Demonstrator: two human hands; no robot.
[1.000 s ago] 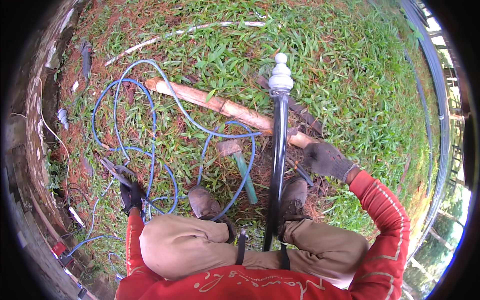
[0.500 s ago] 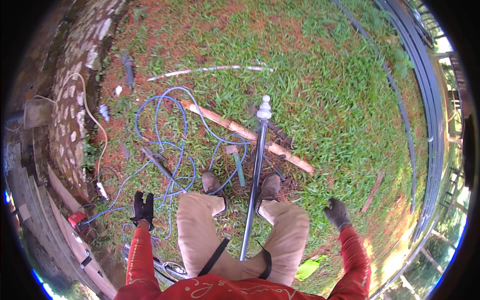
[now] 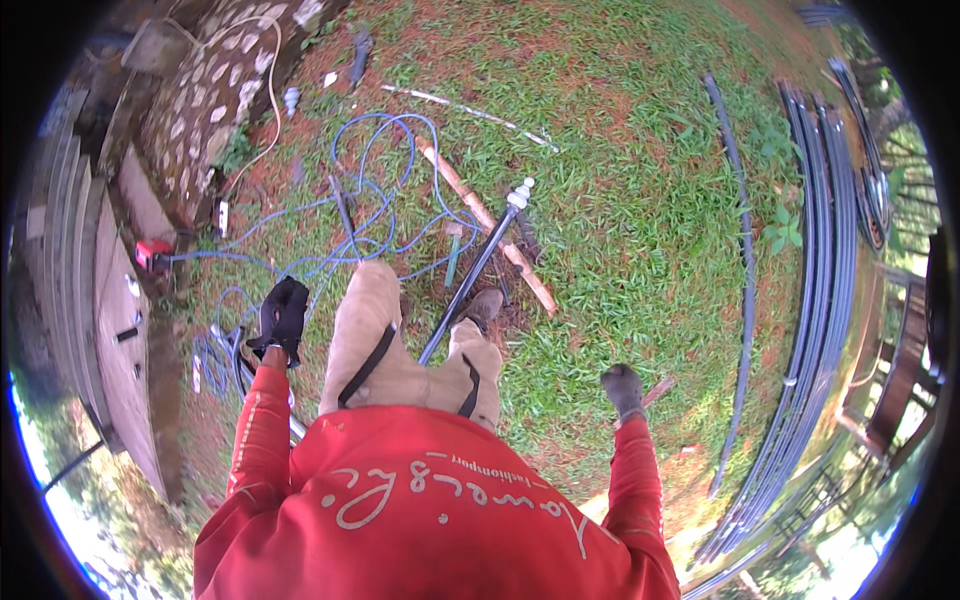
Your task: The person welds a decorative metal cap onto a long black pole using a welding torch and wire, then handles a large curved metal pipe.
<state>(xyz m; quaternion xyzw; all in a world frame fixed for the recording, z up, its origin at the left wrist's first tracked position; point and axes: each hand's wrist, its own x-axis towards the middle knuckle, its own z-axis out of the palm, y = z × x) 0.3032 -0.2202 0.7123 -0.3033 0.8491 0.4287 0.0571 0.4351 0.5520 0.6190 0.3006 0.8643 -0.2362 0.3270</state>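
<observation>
My left hand [image 3: 282, 320], in a black glove, hangs beside my left thigh with its fingers curled and nothing visible in them. My right hand [image 3: 621, 388], in a grey glove, is loosely closed and empty at my right side, over grass. Between my feet a black metal post [image 3: 470, 280] with a white finial [image 3: 520, 193] leans over a split wooden pole [image 3: 470, 200]. A green-handled hammer [image 3: 452, 255] and a dark elongated tool [image 3: 343, 210] lie among loops of blue hose [image 3: 385, 130].
A stone edging [image 3: 220, 100] and concrete slabs [image 3: 125, 300] border the left, near a red machine [image 3: 153, 256]. Long black pipes [image 3: 820, 300] lie along the right beside a railing [image 3: 890, 370]. A white curved strip [image 3: 460, 108] lies beyond the post.
I have risen from a crouch. My left hand has let go of the grey tool, and my right hand has moved from the wooden pole down to my side.
</observation>
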